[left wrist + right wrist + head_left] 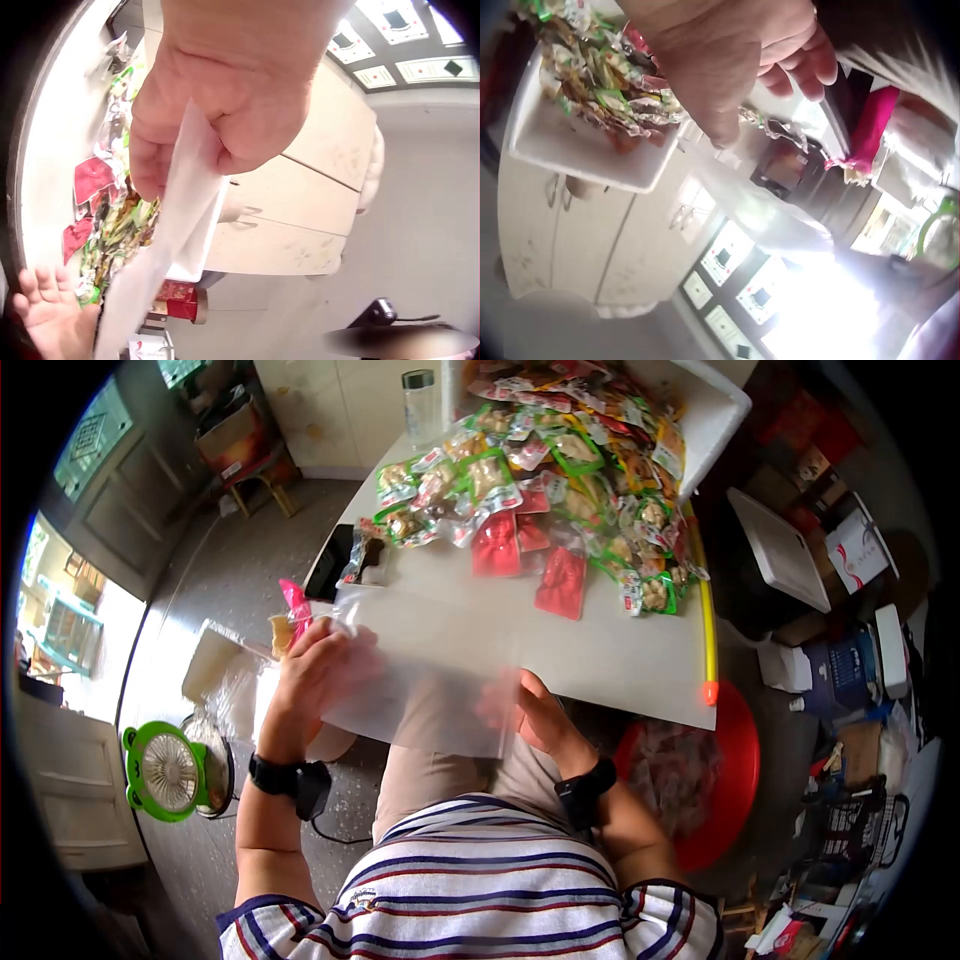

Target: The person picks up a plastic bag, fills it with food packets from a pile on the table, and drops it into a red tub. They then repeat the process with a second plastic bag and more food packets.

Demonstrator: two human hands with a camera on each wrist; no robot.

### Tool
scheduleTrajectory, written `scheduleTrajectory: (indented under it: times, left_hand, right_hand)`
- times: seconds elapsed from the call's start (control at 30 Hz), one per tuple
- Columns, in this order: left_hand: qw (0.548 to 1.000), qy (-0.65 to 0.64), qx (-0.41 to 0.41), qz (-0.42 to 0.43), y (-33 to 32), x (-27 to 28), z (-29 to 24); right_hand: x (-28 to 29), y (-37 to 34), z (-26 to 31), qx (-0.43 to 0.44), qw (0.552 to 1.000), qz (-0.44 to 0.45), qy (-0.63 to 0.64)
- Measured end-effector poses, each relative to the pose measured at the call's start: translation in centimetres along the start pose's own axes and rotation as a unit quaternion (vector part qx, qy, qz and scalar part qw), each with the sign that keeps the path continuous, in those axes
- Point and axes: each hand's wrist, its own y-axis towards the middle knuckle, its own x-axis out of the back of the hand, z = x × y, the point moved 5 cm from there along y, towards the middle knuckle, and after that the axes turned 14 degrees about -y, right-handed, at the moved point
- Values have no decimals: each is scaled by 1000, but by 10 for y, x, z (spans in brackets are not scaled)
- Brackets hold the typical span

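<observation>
A translucent plastic bag (pixel 440 650) stretches between the two hands over the near table edge and the lap. My left hand (pixel 318 665) grips its left end; the curled fingers and thumb of that left hand (pixel 217 112) pinch the plastic (pixel 169 225) in the left wrist view. My right hand (pixel 545 715) is at the bag's right end, its fingers partly behind the film. In the right wrist view the fingers of this right hand (pixel 742 60) are extended and loosely spread, with the film below the thumb. Red packets (pixel 562 582) lie beyond the bag on the table (pixel 440 575).
Many small snack packets (pixel 490 475) are heaped at the table's far side, spilling from a white foam box (pixel 715 400). A glass jar (pixel 420 405) stands behind them. A dark phone (pixel 330 563) lies at the left edge. A red basin (pixel 740 780) is at lower right, a green fan (pixel 165 772) at left.
</observation>
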Motion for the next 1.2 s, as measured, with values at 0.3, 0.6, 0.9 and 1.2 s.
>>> scheduleTrajectory:
  times: [0.3, 0.6, 0.9, 1.2]
  left_hand:
    - [965, 253, 69, -20, 79, 39, 59]
    - [873, 480, 37, -81, 118, 69, 77]
    - [749, 629, -196, 76, 91, -6, 144]
    - [715, 683, -113, 97, 88, -41, 161]
  right_hand:
    - [45, 17, 24, 67, 988, -29, 134]
    - [78, 49, 9, 15, 987, -156, -40]
    - [78, 76, 12, 60, 963, -225, -134]
    - [74, 75, 5, 79, 974, -192, -90]
